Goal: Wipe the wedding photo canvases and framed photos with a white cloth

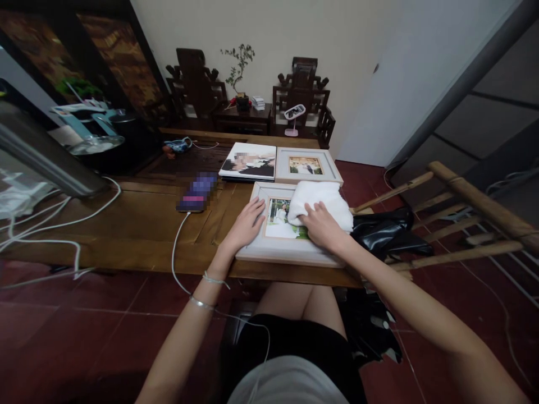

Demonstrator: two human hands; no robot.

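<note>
Where hands (248, 221) (323, 225) rest, fluffy cloth (326, 197) overlaps rectangular frame (286, 251).

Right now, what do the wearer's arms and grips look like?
Left grip: ungloved; wrist wears a thin pale cord with a loose end, and a silver-toned bangle; a white cable runs past. Right grip: ungloved, nothing visible on the wrist. No sleeves show.

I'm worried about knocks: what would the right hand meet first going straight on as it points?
The white cloth, which the right hand touches; beyond it, perhaps the far border of the picture frame; depth is unclear.
</note>
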